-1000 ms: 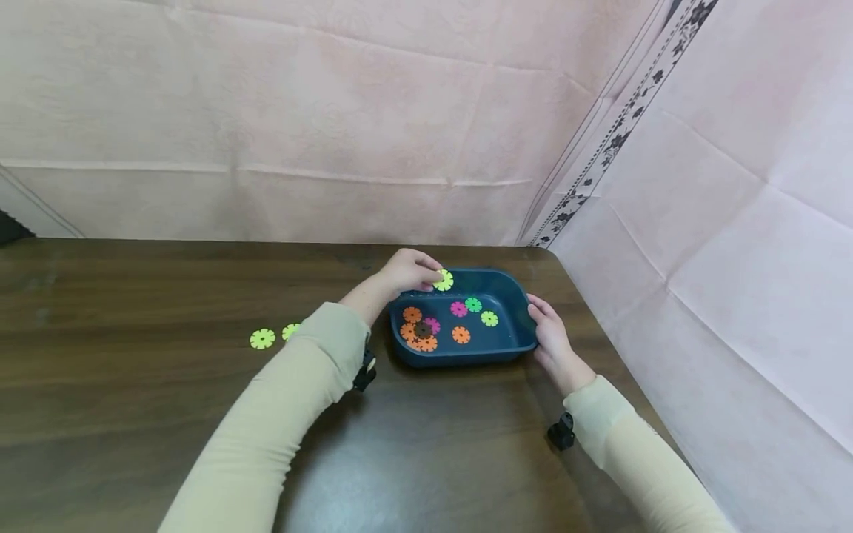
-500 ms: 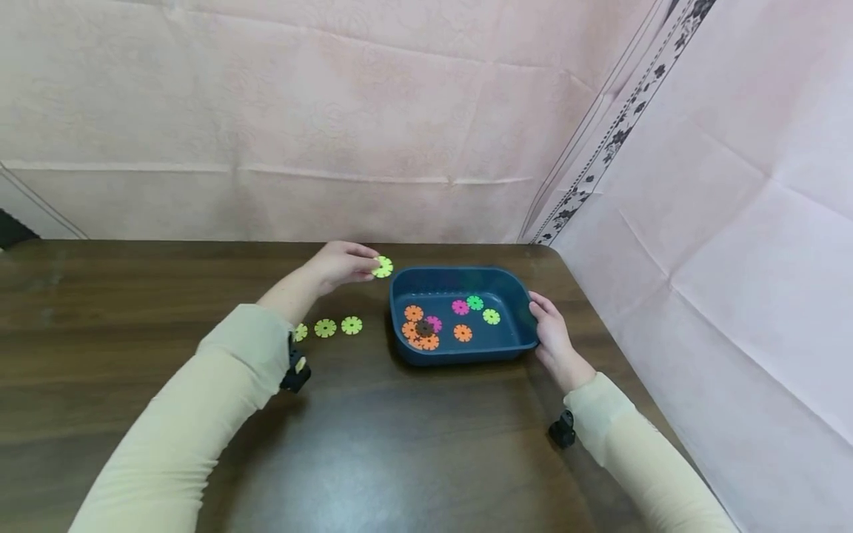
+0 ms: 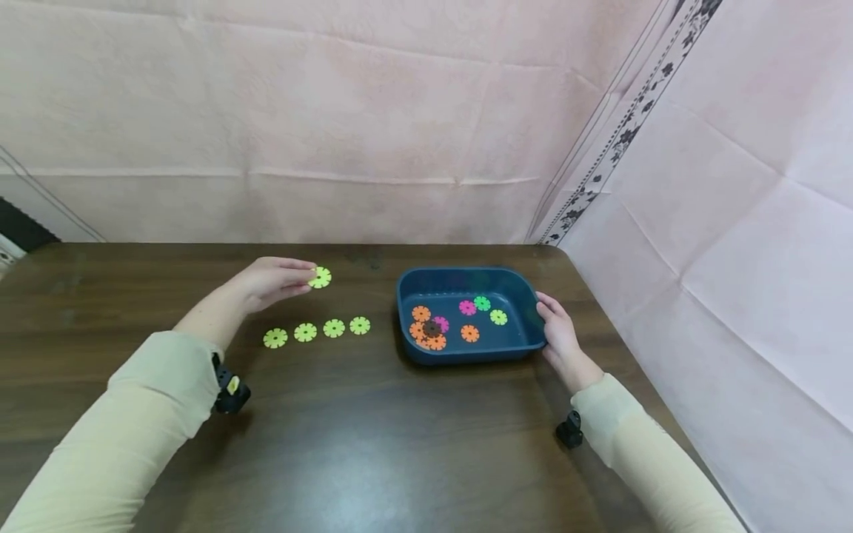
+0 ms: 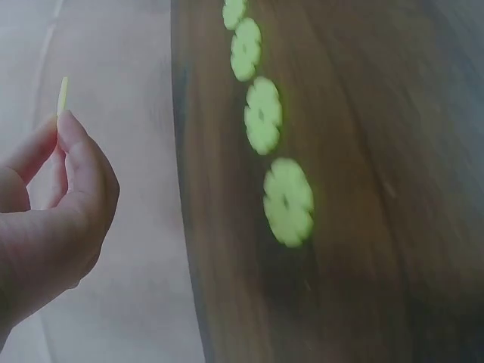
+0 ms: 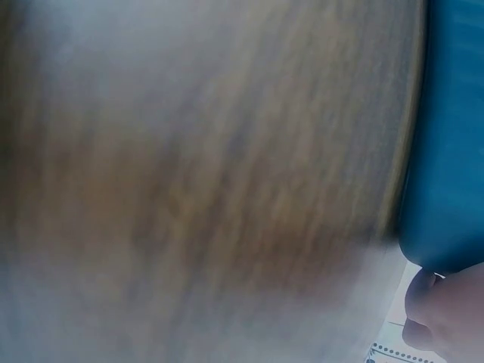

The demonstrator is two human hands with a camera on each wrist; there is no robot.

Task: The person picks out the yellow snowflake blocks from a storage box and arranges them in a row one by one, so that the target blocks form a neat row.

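Note:
My left hand [image 3: 276,283] pinches a yellow-green notched plastic disc [image 3: 321,277] between thumb and fingertips, above the table beyond a row of similar discs. In the left wrist view that disc [image 4: 63,95] shows edge-on. Several yellow-green discs [image 3: 306,332] lie flat in a line on the table, just nearer than this hand. My right hand [image 3: 561,334] grips the right end of a dark blue rectangular tub [image 3: 473,356]. Inside the tub lie orange discs [image 3: 469,334], pink discs [image 3: 467,307], a green disc [image 3: 483,303], a yellow-green disc [image 3: 498,317] and a brown disc [image 3: 432,329].
The brown wooden table [image 3: 373,437] ends at a pale cloth [image 3: 346,126] hanging behind it. Another pale cloth [image 3: 746,244] with a dark floral border stands close along the right side.
My left hand has carried the yellow-green disc out from over the tub, leftward past the row of discs. My right hand stays on the tub's end.

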